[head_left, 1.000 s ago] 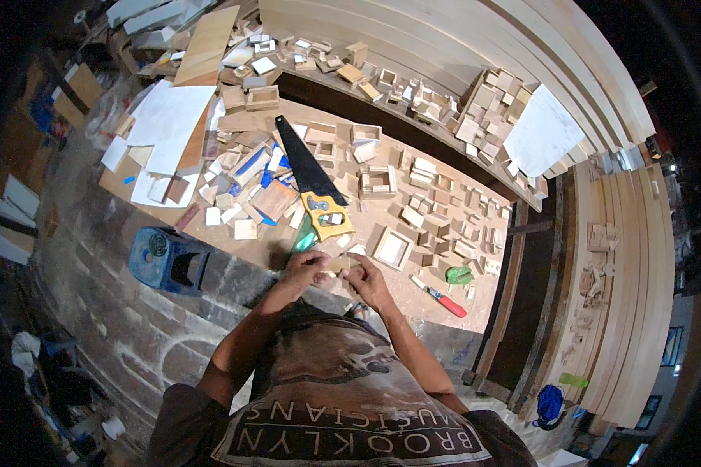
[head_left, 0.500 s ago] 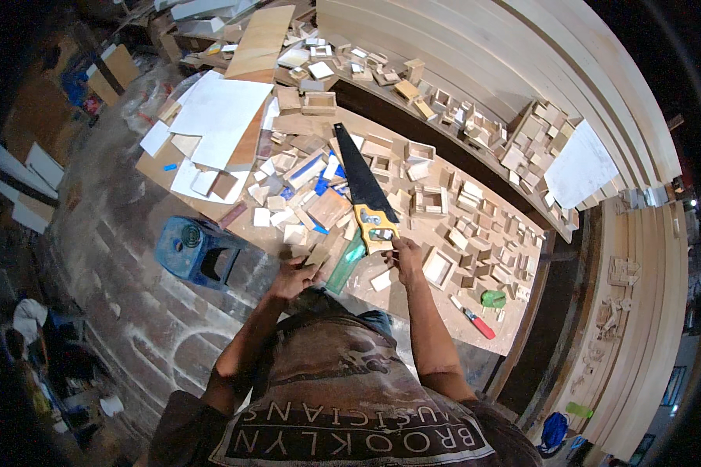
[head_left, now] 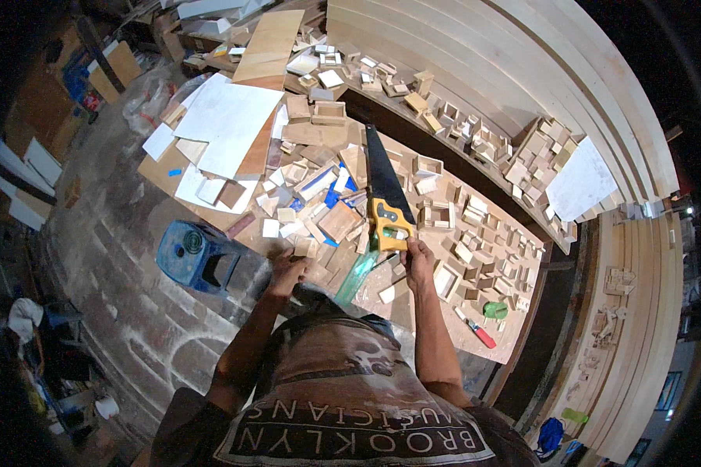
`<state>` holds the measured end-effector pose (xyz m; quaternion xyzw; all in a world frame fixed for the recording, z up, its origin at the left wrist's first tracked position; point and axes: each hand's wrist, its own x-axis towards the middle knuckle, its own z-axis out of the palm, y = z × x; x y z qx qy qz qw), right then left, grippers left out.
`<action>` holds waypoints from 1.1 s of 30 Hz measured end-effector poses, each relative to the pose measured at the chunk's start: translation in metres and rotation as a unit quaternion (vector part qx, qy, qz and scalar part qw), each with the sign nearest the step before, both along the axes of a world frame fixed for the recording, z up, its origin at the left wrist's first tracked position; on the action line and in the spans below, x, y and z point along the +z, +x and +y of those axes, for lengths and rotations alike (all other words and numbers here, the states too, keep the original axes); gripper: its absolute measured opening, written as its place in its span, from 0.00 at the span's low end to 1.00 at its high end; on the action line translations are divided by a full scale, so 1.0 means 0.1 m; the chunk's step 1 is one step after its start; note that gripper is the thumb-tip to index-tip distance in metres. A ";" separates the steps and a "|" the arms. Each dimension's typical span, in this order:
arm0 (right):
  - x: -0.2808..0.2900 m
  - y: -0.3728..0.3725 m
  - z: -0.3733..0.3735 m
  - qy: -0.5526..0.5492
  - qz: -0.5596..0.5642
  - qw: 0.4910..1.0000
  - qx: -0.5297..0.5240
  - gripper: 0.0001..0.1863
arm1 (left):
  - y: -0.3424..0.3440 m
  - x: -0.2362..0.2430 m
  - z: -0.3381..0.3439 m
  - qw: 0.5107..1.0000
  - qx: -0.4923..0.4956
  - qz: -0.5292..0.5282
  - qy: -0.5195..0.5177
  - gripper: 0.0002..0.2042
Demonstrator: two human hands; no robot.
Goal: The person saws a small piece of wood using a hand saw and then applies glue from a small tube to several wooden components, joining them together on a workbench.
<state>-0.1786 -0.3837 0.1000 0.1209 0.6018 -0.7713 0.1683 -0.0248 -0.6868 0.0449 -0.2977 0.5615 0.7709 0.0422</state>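
My right hand [head_left: 420,265] is closed on the yellow-and-black handle of a hand saw [head_left: 389,183]. The saw's dark blade points away from me over the wooden pieces on the board. A translucent green strip [head_left: 356,279] lies partly under the handle. At the near edge of the board, my left hand [head_left: 289,272] has its fingers loosely bent and apart, with nothing visible in them. Close to its fingertips sits a small wooden block [head_left: 306,247]. Wood offcuts [head_left: 339,222] and blue scraps are heaped between the hands and the far side.
Small open wooden boxes [head_left: 438,215] cover the right of the board [head_left: 487,350]. A red-handled tool [head_left: 481,336] and a green object [head_left: 494,310] lie near its corner. White sheets [head_left: 234,128] are at the left, a blue plastic stool [head_left: 199,257] beside them. Long planks [head_left: 475,47] stand behind.
The saw and my right hand have shifted slightly right, and the blade stands a little more upright. My left hand has drawn back slightly to the left from the offcuts.
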 end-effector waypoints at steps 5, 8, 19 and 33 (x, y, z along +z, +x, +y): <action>0.15 -0.18 -0.32 -0.072 -0.006 0.997 -0.021 0.12 | -0.08 0.07 -0.03 1.000 0.005 0.003 -0.019 0.10; 0.18 -0.25 -0.57 -0.079 -0.025 0.997 -0.007 0.12 | 0.01 -0.09 -0.09 0.999 0.014 0.035 -0.010 0.10; -0.19 -0.29 -1.20 -0.064 -0.065 0.995 0.030 0.12 | 0.21 0.17 -0.16 1.000 0.009 -0.001 -0.028 0.10; 0.02 0.70 -0.86 0.213 0.030 0.946 0.242 0.20 | -0.14 -0.10 0.36 0.957 -0.144 0.066 -0.242 0.14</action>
